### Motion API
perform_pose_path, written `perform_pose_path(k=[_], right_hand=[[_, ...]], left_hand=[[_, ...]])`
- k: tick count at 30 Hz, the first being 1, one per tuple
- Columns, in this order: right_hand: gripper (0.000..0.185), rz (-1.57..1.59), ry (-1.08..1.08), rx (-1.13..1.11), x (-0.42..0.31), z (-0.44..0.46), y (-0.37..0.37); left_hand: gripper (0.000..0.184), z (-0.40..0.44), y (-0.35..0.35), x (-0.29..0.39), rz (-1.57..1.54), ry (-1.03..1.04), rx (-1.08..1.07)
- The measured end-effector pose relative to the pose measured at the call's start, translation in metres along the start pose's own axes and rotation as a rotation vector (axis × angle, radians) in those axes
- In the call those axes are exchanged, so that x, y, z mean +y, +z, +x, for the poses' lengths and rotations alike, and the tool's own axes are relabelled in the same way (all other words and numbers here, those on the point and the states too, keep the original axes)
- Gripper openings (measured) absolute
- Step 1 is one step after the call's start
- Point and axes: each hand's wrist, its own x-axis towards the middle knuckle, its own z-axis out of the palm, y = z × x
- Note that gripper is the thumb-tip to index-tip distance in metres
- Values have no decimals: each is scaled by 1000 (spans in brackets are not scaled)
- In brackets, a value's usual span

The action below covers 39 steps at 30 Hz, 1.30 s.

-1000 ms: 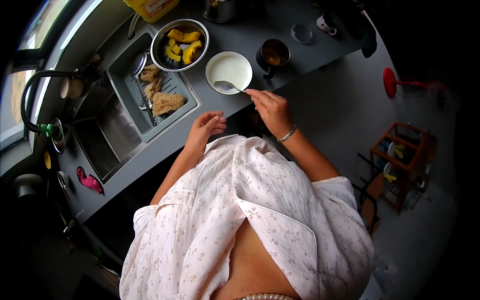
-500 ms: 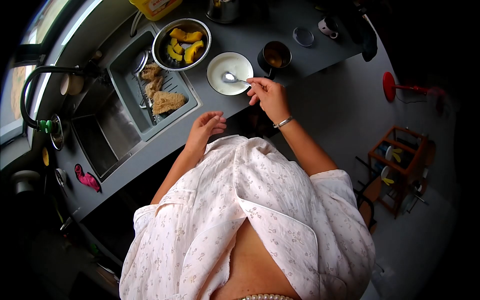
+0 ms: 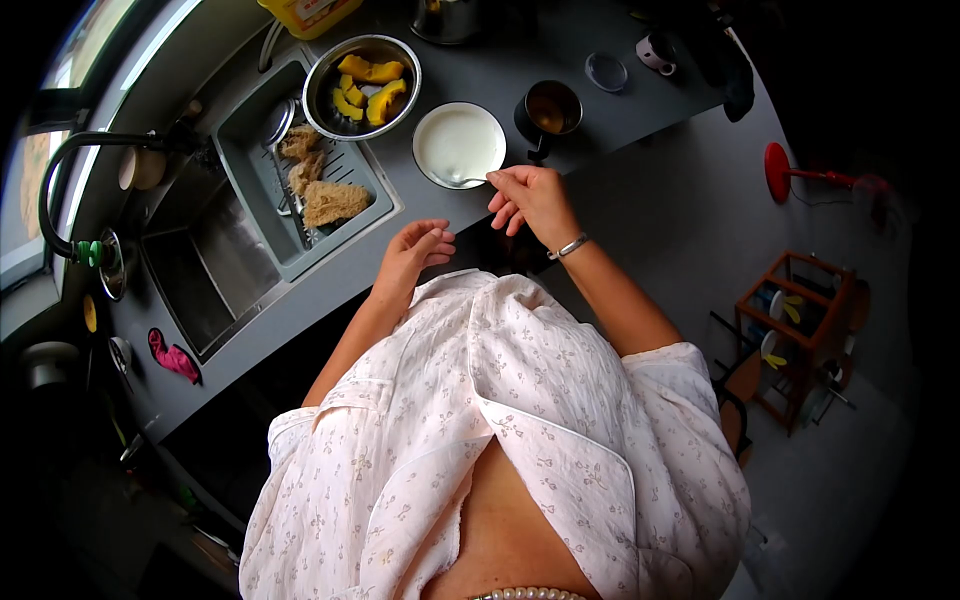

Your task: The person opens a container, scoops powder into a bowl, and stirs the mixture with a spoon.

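Note:
My right hand [image 3: 530, 200] pinches the handle of a metal spoon [image 3: 470, 183] over the near right rim of a white bowl [image 3: 418, 150]. Milky white liquid [image 3: 460, 140] fills much of the bowl, and the spoon's head is dipped in it near the edge, partly hidden. My left hand [image 3: 418, 248] hangs by the counter's front edge, fingers loosely curled and holding nothing. A dark mug [image 3: 522, 120] with brownish contents stands right of the bowl. Left of it, a steel bowl [image 3: 415, 75] holds several yellow pumpkin pieces [image 3: 372, 72].
A grey drain basket [image 3: 290, 262] with loofah scrubbers [image 3: 335, 203] sits in the sink [image 3: 215, 270]. Behind are a yellow container [image 3: 310, 15] and a metal pot [image 3: 447, 25]. A clear lid [image 3: 606, 72] and a small cup [image 3: 655, 55] stand farther right. A wooden rack [image 3: 800, 320] is on the floor.
The spoon's head has gone from above the middle of the bowl down into the liquid at the near rim. My right hand has shifted slightly lower; my left hand is almost still.

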Motion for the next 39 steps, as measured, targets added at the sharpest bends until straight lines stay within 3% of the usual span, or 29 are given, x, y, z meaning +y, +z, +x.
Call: perform_pose_path(k=[10, 19, 26, 31, 39], right_hand=[[24, -467, -376, 50, -10, 1, -10], [25, -84, -209, 75, -21, 1, 3], [24, -220, -175, 62, -18, -2, 0], [23, -474, -293, 59, -13, 0, -3], [24, -320, -349, 94, -19, 0, 5]], left_hand=[[32, 3, 2, 1, 29, 16, 2], [27, -1, 2, -1, 4, -7, -3], [26, -1, 3, -2, 6, -10, 4], [26, -2, 4, -1, 9, -14, 10], [27, 0, 2, -6, -1, -23, 21]])
